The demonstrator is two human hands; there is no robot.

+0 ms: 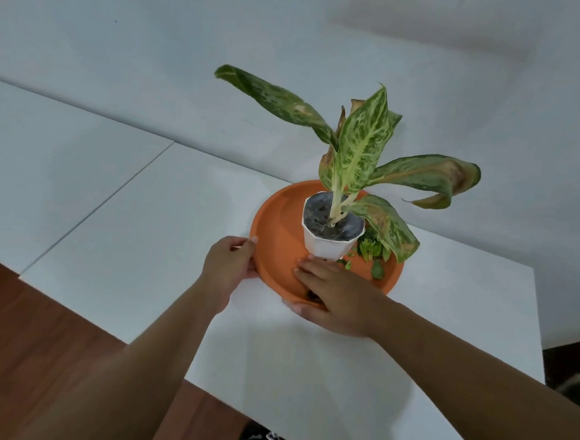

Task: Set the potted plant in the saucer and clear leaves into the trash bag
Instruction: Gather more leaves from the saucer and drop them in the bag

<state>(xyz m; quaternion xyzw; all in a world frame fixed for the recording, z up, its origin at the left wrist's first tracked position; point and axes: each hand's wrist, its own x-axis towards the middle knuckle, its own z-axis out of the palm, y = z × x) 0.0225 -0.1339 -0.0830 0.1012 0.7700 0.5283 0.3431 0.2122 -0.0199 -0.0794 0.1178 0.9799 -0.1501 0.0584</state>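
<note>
The white counter [307,351] is cut off below. On it, the orange saucer [277,239] is gripped at its rim by both hands, left [229,263] and right [334,298]. The potted plant [329,229] and loose leaves [372,256] are held inside; the near rim is hidden.

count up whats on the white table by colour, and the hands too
orange: 1, the saucer
white: 1, the pot
green: 2, the plant and the pile of loose leaves
hands: 2, left hand and right hand, both on the saucer rim
total: 6
</note>
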